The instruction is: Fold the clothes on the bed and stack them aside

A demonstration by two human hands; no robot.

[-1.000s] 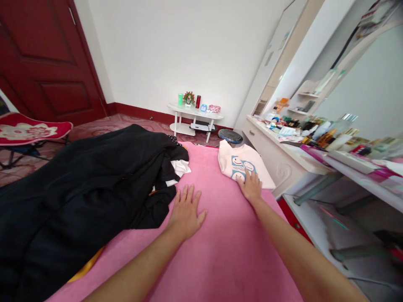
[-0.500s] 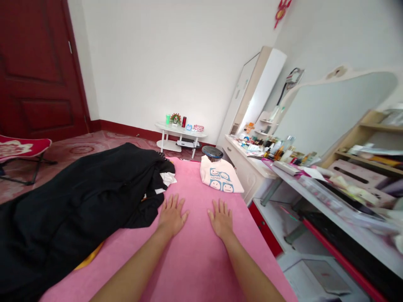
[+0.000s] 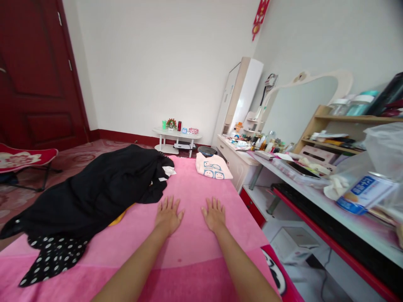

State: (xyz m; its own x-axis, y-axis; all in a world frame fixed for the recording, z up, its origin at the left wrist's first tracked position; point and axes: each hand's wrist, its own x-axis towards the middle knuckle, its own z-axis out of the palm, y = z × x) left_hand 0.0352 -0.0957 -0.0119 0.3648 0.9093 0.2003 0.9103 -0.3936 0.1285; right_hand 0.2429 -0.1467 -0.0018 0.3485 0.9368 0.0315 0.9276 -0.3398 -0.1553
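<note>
My left hand (image 3: 168, 217) rests palm down on the pink bed cover (image 3: 189, 243), its fingers spread and holding nothing. To its right, my right hand (image 3: 214, 214) lies flat in the same way, with fingers apart. A heap of black clothing (image 3: 103, 184) is on the left side of the bed, close to my left hand. Black fabric with white dots (image 3: 56, 254) sticks out at its near end, and a bit of yellow cloth (image 3: 119, 215) shows beneath it. Beyond my right hand is a folded light pink shirt (image 3: 213, 166) with blue face prints.
Along the right runs a desk (image 3: 317, 191) with a can (image 3: 367, 193), plastic bags and shelves. A cluttered dressing table with a mirror (image 3: 299, 109) stands farther back. A small white table (image 3: 176, 133) is by the far wall, and a red folding stool (image 3: 27, 158) at left.
The view has shifted back, showing more of the near bed, the dotted fabric and the desk's can. Both hands stay flat on the cover, now farther from the folded shirt.
</note>
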